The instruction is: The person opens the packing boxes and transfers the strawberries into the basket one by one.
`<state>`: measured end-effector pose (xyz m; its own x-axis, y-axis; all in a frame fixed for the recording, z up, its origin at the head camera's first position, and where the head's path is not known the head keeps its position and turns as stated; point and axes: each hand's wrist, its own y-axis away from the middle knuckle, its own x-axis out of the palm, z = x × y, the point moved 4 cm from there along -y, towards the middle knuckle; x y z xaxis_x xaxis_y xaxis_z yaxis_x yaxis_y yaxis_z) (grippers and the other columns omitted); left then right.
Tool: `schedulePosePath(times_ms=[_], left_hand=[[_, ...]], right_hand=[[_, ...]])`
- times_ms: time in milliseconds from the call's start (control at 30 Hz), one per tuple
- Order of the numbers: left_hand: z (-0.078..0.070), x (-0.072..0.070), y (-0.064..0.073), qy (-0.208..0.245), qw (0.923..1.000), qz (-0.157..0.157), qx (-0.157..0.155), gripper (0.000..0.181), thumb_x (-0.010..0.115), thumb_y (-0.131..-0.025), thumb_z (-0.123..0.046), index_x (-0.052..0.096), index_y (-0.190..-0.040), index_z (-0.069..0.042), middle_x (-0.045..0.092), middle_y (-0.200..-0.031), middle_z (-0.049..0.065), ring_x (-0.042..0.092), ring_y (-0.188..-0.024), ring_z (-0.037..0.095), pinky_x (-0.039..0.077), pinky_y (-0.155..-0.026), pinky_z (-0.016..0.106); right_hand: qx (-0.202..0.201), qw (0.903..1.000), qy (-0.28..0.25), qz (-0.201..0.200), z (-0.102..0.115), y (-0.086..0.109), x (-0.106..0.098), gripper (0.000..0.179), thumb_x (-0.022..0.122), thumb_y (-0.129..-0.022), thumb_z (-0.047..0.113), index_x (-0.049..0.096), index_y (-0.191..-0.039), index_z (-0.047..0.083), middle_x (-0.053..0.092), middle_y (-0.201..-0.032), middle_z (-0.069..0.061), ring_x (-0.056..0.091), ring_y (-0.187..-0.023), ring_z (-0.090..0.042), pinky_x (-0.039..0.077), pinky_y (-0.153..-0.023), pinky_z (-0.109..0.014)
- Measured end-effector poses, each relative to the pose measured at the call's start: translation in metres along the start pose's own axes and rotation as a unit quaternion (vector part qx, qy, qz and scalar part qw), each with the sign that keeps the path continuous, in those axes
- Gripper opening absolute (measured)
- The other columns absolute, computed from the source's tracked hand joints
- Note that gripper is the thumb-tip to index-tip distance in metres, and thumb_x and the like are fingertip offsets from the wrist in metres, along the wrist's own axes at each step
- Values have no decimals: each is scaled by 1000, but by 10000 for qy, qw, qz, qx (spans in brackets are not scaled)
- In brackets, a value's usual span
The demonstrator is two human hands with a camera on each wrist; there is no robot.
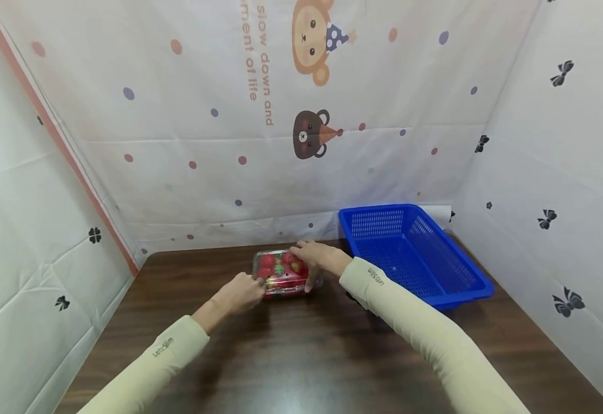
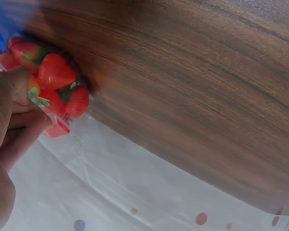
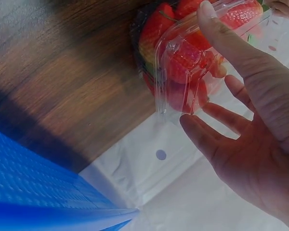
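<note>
Working on the brown surface, pinching the strawberry box there by its near left corner with the curled left hand. Spreading the right hand, wide and loose, around the box's right end, beside the blue basket. Facing printed cloth.

Strawberries in a box, left of a basket on the table, wall sheet behind both
</note>
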<state>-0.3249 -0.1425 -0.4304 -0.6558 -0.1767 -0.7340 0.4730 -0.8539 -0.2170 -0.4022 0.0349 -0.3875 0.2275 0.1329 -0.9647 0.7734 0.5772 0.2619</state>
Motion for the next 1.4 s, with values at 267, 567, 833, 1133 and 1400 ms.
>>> schedulePosePath(times_ms=[267, 567, 833, 1133, 1400], left_hand=[[1, 2, 2, 19, 9991, -363, 208, 17, 81, -79, -22, 67, -73, -17, 61, -70, -2, 60, -55, 14, 48, -47, 29], [-1, 5, 5, 30, 9974, -621, 356, 15, 81, -77, -18, 66, -73, -16, 60, -71, -2, 59, -55, 13, 46, -46, 27], [2, 4, 5, 44, 9956, -809, 466, 12, 82, -77, -16, 70, -75, -14, 61, -72, -1, 60, -57, 12, 49, -48, 26], [2, 3, 5, -7, 9933, -1075, 428, 12, 83, -75, -16, 71, -75, -14, 62, -74, -1, 60, -60, 12, 49, -48, 26], [15, -1, 4, 684, 9871, -1443, 90, 20, 85, -73, -17, 65, -75, -12, 62, -73, 0, 60, -55, 14, 50, -47, 30]], right_hand=[[-40, 10000, 75, -47, 0, 1, 1, 101, 92, -72, 45, 38, -152, 16, 42, -154, -10, 41, -143, -31, 42, -118, -47], [-42, 9999, 104, 80, -1, -1, 3, 105, 92, -72, 45, 35, -156, 18, 40, -157, -11, 41, -145, -31, 40, -119, -45], [5, 9997, 190, 154, -4, -8, 2, 105, 91, -72, 47, 35, -159, 27, 40, -160, -11, 44, -144, -31, 42, -118, -47], [-442, 9950, 896, -12, 3, -8, -2, 65, 93, -70, 48, 62, -120, 21, 58, -128, -10, 58, -114, -25, 52, -103, -38], [-383, 9983, 446, 20, 0, -5, -3, 60, 92, -71, 46, 66, -119, 21, 58, -122, -7, 55, -107, -23, 52, -98, -37]])
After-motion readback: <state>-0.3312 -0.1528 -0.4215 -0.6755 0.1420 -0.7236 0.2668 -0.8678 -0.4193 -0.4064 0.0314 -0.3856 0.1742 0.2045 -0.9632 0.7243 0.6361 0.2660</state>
